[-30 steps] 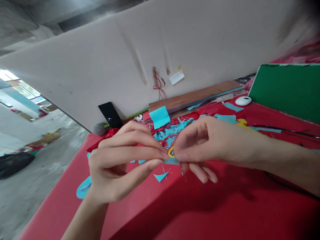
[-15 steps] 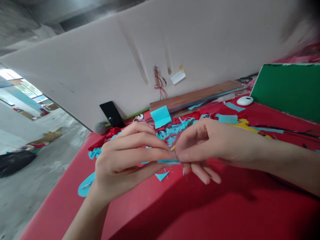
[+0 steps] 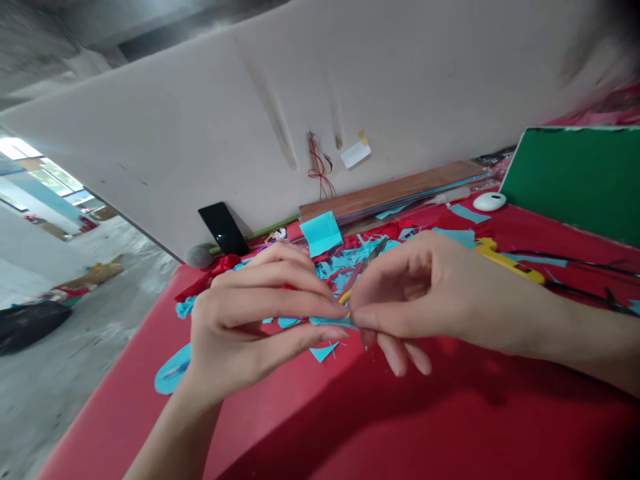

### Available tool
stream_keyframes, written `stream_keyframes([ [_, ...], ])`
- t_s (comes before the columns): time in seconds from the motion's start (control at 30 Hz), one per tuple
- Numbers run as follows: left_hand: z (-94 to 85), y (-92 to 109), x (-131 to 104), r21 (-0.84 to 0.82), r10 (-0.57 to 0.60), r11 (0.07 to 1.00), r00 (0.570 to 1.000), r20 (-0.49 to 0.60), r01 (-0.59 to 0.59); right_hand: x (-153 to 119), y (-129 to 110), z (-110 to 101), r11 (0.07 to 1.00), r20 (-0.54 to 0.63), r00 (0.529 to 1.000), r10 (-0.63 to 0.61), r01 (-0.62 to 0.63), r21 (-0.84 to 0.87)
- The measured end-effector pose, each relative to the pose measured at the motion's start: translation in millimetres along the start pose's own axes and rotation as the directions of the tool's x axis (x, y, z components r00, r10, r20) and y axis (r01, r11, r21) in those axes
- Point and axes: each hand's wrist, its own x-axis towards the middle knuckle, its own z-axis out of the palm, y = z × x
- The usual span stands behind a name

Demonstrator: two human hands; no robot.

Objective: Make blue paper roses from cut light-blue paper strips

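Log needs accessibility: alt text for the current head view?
A person's right hand pinches a thin blue strip above a red table, the left hand right beside it. Beyond are blue scraps, a yellow tool and a black phone leaning on a pale wall.

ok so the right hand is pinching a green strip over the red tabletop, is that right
The strip is light blue, not green, as the head view shows; the right hand is indeed pinching it over the red tabletop.
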Motion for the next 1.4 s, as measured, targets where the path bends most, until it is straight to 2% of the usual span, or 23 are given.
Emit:
stream_keyframes([
  [0.2, 5.3, 3.5, -1.3, -0.007, -0.165, 0.986, 0.979, -0.119, 0.165, -3.3, -1.5, 5.7, 0.974, -0.175, 0.97, -0.168, 0.137, -0.179],
  [0.3, 9.1, 5.9, -0.6, -0.046, -0.273, 0.962, 0.951, -0.144, 0.269, -2.7, 3.3, 6.2, 0.938, -0.218, 0.934, -0.284, 0.223, -0.266],
  [0.4, 12.5, 8.3, -0.6, -0.168, -0.393, 0.913, 0.911, -0.126, 0.371, -2.5, 7.4, 5.7, 0.879, -0.251, 0.886, -0.389, 0.276, -0.388],
  [0.5, 14.7, 9.7, -1.8, -0.276, -0.474, 0.86, 0.873, -0.114, 0.43, -2.0, 8.6, 4.7, 0.849, -0.251, 0.874, -0.416, 0.275, -0.45],
  [0.63, 15.8, 9.9, -2.8, -0.29, -0.529, 0.829, 0.837, -0.136, 0.478, 0.0, 8.7, 4.0, 0.833, -0.233, 0.881, -0.411, 0.259, -0.49],
  [0.8, 16.0, 9.0, -1.8, -0.266, -0.501, 0.849, 0.856, -0.129, 0.457, 1.9, 9.2, 3.9, 0.827, -0.25, 0.877, -0.411, 0.243, -0.506],
  [0.97, 14.5, 8.5, -0.8, -0.24, -0.442, 0.883, 0.886, -0.138, 0.403, 1.6, 3.2, 1.6, 0.922, -0.234, 0.935, -0.267, 0.177, -0.344],
  [1.07, 12.8, 8.8, 0.0, -0.197, -0.365, 0.922, 0.919, -0.148, 0.334, 1.5, -0.1, -1.9, 0.966, -0.147, 0.976, -0.159, 0.123, -0.228],
  [1.17, 10.3, 8.7, 0.9, -0.134, -0.306, 0.948, 0.942, -0.14, 0.288, 2.2, -0.7, -6.5, 0.994, -0.018, 0.998, -0.058, 0.056, -0.096],
  [1.27, 7.1, 7.6, 1.8, -0.074, -0.21, 0.976, 0.972, -0.105, 0.203, 4.2, 2.0, -11.2, 0.999, 0.104, 0.995, -0.006, 0.001, 0.043],
  [1.4, 2.4, 5.0, 2.8, 0.01, -0.075, 0.997, 0.997, -0.036, 0.075, 8.7, 8.3, -15.6, 0.983, 0.21, 0.977, 0.034, -0.071, 0.172],
])
